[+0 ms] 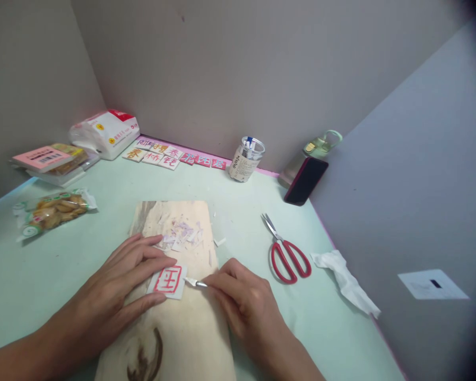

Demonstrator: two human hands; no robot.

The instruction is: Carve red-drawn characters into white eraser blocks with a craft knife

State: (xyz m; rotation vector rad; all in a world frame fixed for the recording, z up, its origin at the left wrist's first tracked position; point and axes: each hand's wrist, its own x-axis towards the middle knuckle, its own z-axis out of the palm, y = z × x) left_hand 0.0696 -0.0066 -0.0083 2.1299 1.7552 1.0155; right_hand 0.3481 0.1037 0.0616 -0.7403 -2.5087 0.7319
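A white square carving block [170, 280], with a red framed character on its face, lies on a wooden board [190, 328]. My left hand [133, 270] holds it flat, the thumb at its near edge and the fingers along the far edge. Between the pinched fingers of my right hand [246, 296] is a craft knife [198, 283] with a silver collar; its handle is mostly hidden. The blade tip is close to the block's right edge; whether it touches, I cannot tell. Pale shavings [184, 233] lie scattered on the board beyond the block.
Red-handled scissors [287, 259] and a crumpled tissue [347, 283] lie to the right. Farther back are a phone [306, 181], a bottle [321, 145], a clear jar [246, 161] and several lettered tiles [153, 157]. A snack bag [55, 211], books [43, 159] and a tissue pack [105, 135] occupy the left.
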